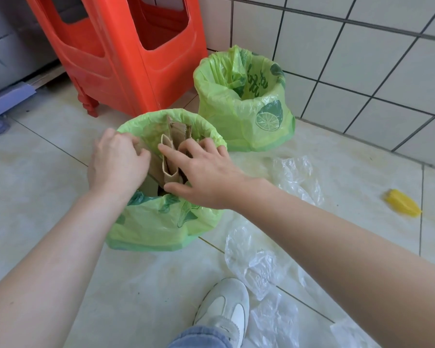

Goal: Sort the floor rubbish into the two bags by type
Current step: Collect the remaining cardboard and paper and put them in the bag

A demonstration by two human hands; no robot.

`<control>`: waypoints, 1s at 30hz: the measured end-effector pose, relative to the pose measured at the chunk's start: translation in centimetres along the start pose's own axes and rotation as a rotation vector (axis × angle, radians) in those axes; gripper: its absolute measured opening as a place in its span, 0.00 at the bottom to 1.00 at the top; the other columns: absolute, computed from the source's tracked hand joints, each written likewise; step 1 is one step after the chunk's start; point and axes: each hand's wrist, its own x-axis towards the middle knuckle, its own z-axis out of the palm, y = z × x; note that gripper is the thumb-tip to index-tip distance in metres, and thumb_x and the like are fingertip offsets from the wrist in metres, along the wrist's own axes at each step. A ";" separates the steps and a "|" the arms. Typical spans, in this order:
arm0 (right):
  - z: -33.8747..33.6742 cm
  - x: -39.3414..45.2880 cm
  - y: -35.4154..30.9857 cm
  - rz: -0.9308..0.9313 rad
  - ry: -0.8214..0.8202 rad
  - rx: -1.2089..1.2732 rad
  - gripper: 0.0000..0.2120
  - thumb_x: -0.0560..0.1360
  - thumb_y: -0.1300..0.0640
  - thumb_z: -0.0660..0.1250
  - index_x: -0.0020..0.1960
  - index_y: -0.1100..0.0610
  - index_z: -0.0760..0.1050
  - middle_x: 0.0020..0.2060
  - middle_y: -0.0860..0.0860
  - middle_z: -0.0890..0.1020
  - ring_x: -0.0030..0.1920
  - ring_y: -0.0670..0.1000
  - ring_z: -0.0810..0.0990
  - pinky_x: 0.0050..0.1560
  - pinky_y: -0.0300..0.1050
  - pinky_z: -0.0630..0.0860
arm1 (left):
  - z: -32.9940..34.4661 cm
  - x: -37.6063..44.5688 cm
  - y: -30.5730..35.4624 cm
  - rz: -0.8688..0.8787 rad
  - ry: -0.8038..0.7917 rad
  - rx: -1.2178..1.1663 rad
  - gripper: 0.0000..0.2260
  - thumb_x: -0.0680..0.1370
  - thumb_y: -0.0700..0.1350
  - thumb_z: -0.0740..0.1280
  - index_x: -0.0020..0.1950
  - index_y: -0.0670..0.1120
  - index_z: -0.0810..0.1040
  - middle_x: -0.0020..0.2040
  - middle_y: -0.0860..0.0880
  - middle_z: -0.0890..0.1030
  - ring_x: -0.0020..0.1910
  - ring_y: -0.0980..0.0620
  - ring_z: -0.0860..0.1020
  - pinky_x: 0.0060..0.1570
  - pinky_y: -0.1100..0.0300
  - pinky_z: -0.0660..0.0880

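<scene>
Two green bags stand on the tiled floor (48, 156): the near bag (161, 222) holds several brown cardboard pieces (170, 156) standing upright, too overlapped to count, and the far bag (249, 121) sits by the wall, its contents hidden in its depth. The left hand (116, 162) rests on the near bag's left rim with fingers curled into the opening; whether it grasps the cardboard cannot be told. The right hand (206, 172) has fingers spread and relaxed against the cardboard, gripping nothing. At least three clear plastic sheets (251, 262) lie crumpled toward the floor's lower right, with one yellow scrap (403, 203) near the right edge. One red stool (126, 51) and one white shoe (224, 307) are cut off
</scene>
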 end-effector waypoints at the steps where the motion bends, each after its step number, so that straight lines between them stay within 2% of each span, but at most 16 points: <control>1: -0.2 -0.4 0.1 0.005 0.023 0.046 0.33 0.76 0.37 0.57 0.77 0.45 0.51 0.64 0.50 0.69 0.62 0.58 0.65 0.61 0.55 0.64 | -0.1 -0.2 0.6 0.031 0.016 -0.028 0.12 0.76 0.46 0.64 0.58 0.45 0.80 0.58 0.43 0.75 0.61 0.40 0.70 0.55 0.47 0.71; 5: -1.3 -2.1 1.2 0.020 0.083 0.129 0.30 0.77 0.42 0.59 0.76 0.49 0.56 0.66 0.50 0.70 0.66 0.57 0.63 0.64 0.52 0.63 | -0.5 -1.2 3.0 0.175 0.094 -0.172 0.12 0.76 0.47 0.63 0.56 0.47 0.80 0.56 0.47 0.78 0.59 0.44 0.73 0.54 0.50 0.71; 8: -1.9 -3.7 2.5 0.067 0.119 0.183 0.26 0.78 0.47 0.60 0.74 0.54 0.62 0.66 0.51 0.70 0.66 0.56 0.66 0.66 0.52 0.66 | -0.5 -2.2 4.8 0.255 0.127 -0.216 0.11 0.76 0.46 0.63 0.55 0.47 0.80 0.55 0.48 0.80 0.58 0.45 0.74 0.55 0.52 0.70; 11: -2.7 -6.1 4.4 0.112 0.148 0.249 0.22 0.79 0.51 0.60 0.71 0.56 0.66 0.62 0.52 0.73 0.63 0.55 0.70 0.64 0.50 0.68 | -0.1 -3.7 6.8 0.339 0.110 -0.265 0.11 0.77 0.45 0.63 0.57 0.46 0.79 0.54 0.50 0.81 0.56 0.48 0.75 0.54 0.57 0.69; 15: -3.2 -11.4 8.0 0.226 0.161 0.311 0.18 0.79 0.54 0.61 0.67 0.55 0.70 0.61 0.49 0.75 0.62 0.50 0.74 0.62 0.40 0.68 | 1.5 -7.1 10.0 0.478 0.053 -0.294 0.10 0.76 0.43 0.64 0.56 0.46 0.79 0.52 0.51 0.81 0.54 0.48 0.75 0.53 0.60 0.67; 18: -2.9 -16.9 11.1 0.370 0.154 0.350 0.15 0.78 0.54 0.62 0.65 0.53 0.72 0.57 0.47 0.77 0.57 0.44 0.75 0.59 0.36 0.69 | 3.6 -10.0 12.4 0.592 -0.057 -0.318 0.09 0.76 0.42 0.65 0.54 0.45 0.79 0.50 0.51 0.81 0.53 0.47 0.75 0.53 0.57 0.70; 21: -1.8 -22.8 13.8 0.541 0.166 0.419 0.13 0.78 0.56 0.62 0.62 0.53 0.74 0.53 0.45 0.79 0.54 0.41 0.76 0.58 0.37 0.72 | 6.0 -13.2 14.8 0.673 -0.176 -0.314 0.10 0.74 0.44 0.63 0.53 0.46 0.80 0.47 0.52 0.81 0.51 0.49 0.75 0.48 0.53 0.75; 24: -0.2 -28.6 16.0 0.705 0.168 0.484 0.11 0.78 0.58 0.63 0.59 0.53 0.75 0.50 0.46 0.81 0.53 0.43 0.78 0.57 0.40 0.74 | 8.3 -16.8 17.0 0.769 -0.307 -0.291 0.12 0.72 0.45 0.62 0.52 0.48 0.80 0.44 0.54 0.81 0.48 0.50 0.76 0.42 0.57 0.75; 27: 1.8 -34.0 17.9 0.846 0.136 0.511 0.10 0.78 0.59 0.62 0.57 0.53 0.77 0.47 0.45 0.80 0.50 0.41 0.78 0.54 0.38 0.74 | 10.4 -20.4 19.0 0.885 -0.420 -0.246 0.10 0.72 0.43 0.63 0.51 0.48 0.80 0.42 0.55 0.80 0.46 0.50 0.77 0.39 0.60 0.73; 28: 2.4 -35.7 18.5 0.891 0.138 0.519 0.09 0.77 0.59 0.62 0.56 0.53 0.77 0.46 0.45 0.80 0.49 0.41 0.78 0.53 0.37 0.73 | 11.2 -21.6 19.8 0.907 -0.468 -0.237 0.09 0.73 0.43 0.63 0.51 0.48 0.80 0.42 0.55 0.80 0.46 0.50 0.77 0.39 0.60 0.74; 30: 3.5 -38.8 19.7 0.973 0.132 0.520 0.09 0.77 0.60 0.63 0.55 0.54 0.77 0.45 0.46 0.80 0.48 0.43 0.79 0.51 0.35 0.71 | 12.8 -23.7 21.6 0.870 -0.609 -0.244 0.09 0.75 0.43 0.63 0.53 0.49 0.79 0.45 0.55 0.80 0.50 0.52 0.76 0.46 0.56 0.75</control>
